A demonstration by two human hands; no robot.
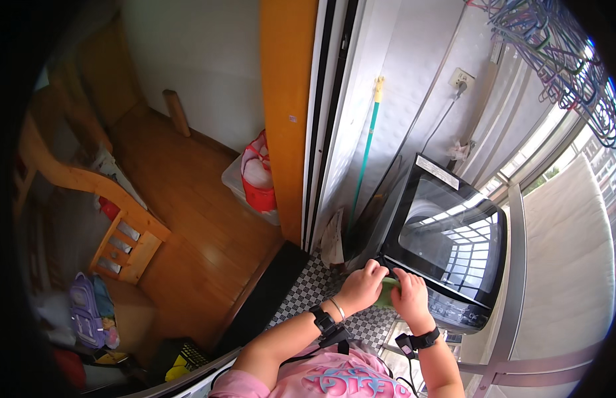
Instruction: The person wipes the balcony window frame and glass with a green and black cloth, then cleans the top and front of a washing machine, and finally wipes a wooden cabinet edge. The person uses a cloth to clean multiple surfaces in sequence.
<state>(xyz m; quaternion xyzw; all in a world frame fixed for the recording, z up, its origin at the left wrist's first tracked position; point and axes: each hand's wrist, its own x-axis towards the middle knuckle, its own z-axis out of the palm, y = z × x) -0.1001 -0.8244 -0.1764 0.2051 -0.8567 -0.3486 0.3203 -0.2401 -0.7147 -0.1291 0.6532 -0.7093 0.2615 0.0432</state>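
Both hands meet at the front left corner of a black top-loading washing machine (437, 239) with a closed transparent lid. My left hand (363, 286) has its fingers bent around something dark at the machine's edge, too small to make out. Close beside it, my right hand (410, 296) has curled fingers near the same spot. A green cloth-like item (386, 292) shows between and below the hands; which hand touches it is unclear. Each wrist wears a black strap with a small device, and the left also wears a metal bangle.
A green pole with a yellow end (367, 149) leans on the white wall. A plug sits in the wall socket (461, 78). Many hangers (562, 59) hang at upper right. Beyond the sliding door frame (328, 124), a red bag (258, 179) stands by a plastic box on the wooden floor.
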